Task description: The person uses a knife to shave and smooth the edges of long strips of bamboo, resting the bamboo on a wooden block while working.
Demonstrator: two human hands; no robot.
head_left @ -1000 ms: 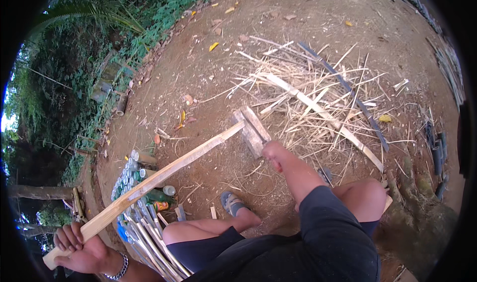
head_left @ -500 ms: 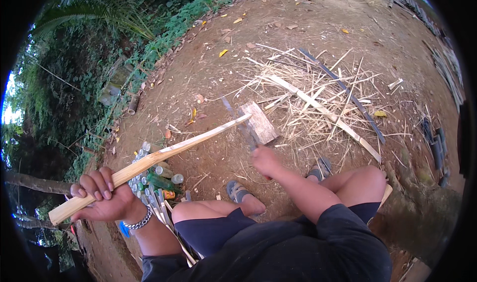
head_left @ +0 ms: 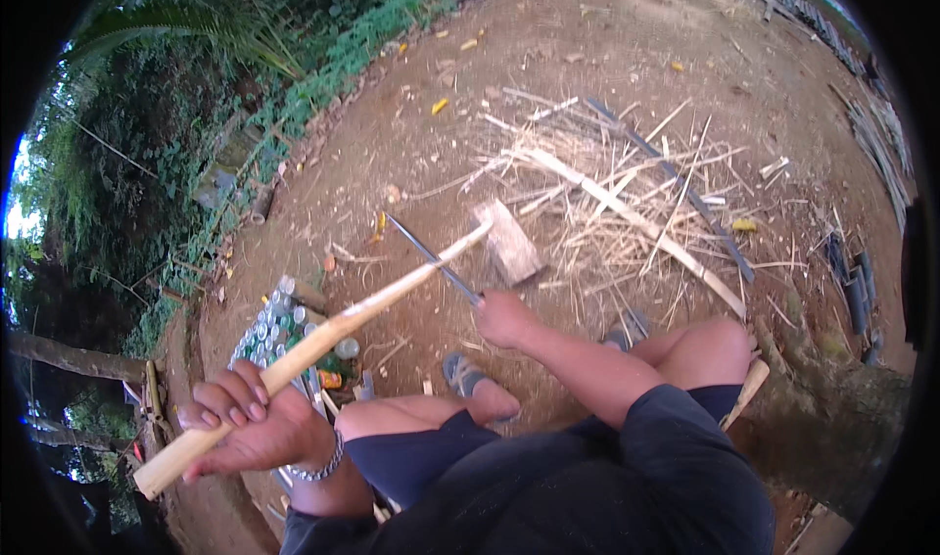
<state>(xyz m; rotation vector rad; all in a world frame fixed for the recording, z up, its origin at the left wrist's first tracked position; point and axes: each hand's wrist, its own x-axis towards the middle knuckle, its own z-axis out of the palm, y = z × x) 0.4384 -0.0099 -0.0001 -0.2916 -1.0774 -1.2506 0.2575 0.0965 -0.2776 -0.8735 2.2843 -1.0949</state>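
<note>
My left hand (head_left: 262, 428), with a chain bracelet at the wrist, is wrapped round the thick near end of a long pale wooden stick (head_left: 362, 312). The stick slants away to the right, and its thin far tip rests on or just over a rough wood block (head_left: 517, 254) on the ground. In my right hand (head_left: 507, 320) is a long-bladed knife, closed in the fingers; its handle is mostly hidden. The narrow dark blade (head_left: 411, 237) points away to the left and crosses the stick near its thin end. Whether the edge touches the wood I cannot tell.
Right of the block lies a heap of wood shavings (head_left: 607, 198), with a long pale strip (head_left: 636, 217) and a dark strip (head_left: 676, 178) across it. Bottles (head_left: 279, 325) cluster beside my left knee. Green plants (head_left: 323, 75) border the dirt ground at left.
My left hand has come nearer and a little right, drawing the stick's thick end down with it. The knife blade has swung left, from beside the block to across the stick.
</note>
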